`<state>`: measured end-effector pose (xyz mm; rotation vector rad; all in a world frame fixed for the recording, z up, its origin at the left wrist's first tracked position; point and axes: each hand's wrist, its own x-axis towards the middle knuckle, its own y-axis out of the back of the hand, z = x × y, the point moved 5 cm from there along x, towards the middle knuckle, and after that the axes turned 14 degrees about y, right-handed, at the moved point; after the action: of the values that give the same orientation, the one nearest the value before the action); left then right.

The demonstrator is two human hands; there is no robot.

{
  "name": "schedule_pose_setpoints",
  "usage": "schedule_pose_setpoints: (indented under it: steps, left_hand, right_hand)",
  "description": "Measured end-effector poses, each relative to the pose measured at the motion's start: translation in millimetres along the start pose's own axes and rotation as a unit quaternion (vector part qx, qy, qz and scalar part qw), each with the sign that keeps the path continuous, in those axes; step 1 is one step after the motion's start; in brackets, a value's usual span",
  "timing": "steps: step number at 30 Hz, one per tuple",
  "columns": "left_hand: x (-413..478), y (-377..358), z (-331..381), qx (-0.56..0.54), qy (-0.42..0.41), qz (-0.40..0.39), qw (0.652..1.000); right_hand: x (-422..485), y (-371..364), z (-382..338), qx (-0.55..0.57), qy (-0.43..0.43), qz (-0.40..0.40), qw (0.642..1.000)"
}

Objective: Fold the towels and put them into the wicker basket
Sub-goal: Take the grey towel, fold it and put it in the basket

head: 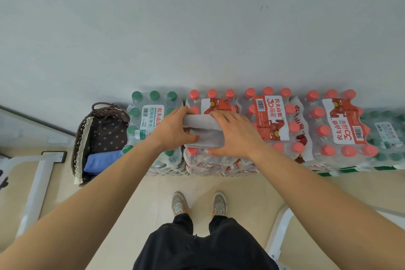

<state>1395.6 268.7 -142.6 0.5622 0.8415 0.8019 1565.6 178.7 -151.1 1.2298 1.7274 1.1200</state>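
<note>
The grey towel [203, 131] is already a small folded bundle lying on top of the shrink-wrapped water packs [269, 120], so I'd say the folding is at its last press. The left hand [173, 129] grips the bundle's left end, fingers over the far edge and thumb on the near side. The right hand [234, 133] lies spread over the right end, fingers loose and pressing rather than clasping. The basket [81, 138] stands on the floor just left of the packs, with a blue towel [103, 161] at its near end. The next move would be to lift the bundle without letting it unfold, carry it left and lay it beside the blue one. The packs line a plain grey wall [197, 28] on a pale floor [131, 193]. White frames [39, 177] stand at either side.
</note>
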Motion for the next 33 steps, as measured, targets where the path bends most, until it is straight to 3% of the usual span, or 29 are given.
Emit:
schedule_pose_setpoints:
  steps: [4, 10, 13, 17, 19, 22, 26, 30, 33]
  left_hand:
    - [-11, -5, -5, 0.051, -0.062, 0.005, 0.997]
    - [-25, -21, -12, 0.195, -0.169, 0.132, 0.957]
    - [-26, -21, -12, 0.227, -0.186, 0.172, 0.94]
    - [-26, -18, -7, 0.263, -0.201, 0.166, 0.929]
    - [-25, -17, 0, 0.239, -0.182, 0.162, 0.94]
    - [-14, -20, 7, 0.137, -0.071, 0.146, 0.977]
    - [-2, -31, 14, 0.113, 0.059, 0.186, 0.974]
    - [2, -44, 10, 0.098, 0.104, 0.199, 0.97]
    - [2, -51, -2, 0.085, 0.08, 0.212, 0.97]
  right_hand:
    - [-8, -16, -4, -0.065, 0.016, 0.011, 0.998]
    - [-12, -19, -9, -0.115, 0.065, 0.03, 0.991]
    - [-14, -24, -13, -0.133, 0.063, 0.027, 0.989]
    - [-17, -27, -20, -0.152, 0.048, 0.017, 0.987]
    - [-18, -25, -23, -0.161, 0.043, 0.018, 0.986]
    - [-14, -18, -28, -0.132, 0.031, 0.059, 0.989]
    - [2, -6, -27, -0.047, -0.06, 0.137, 0.988]
    - [23, -16, -18, 0.012, -0.197, 0.115, 0.974]
    - [21, -29, -18, -0.027, -0.206, 0.138, 0.968]
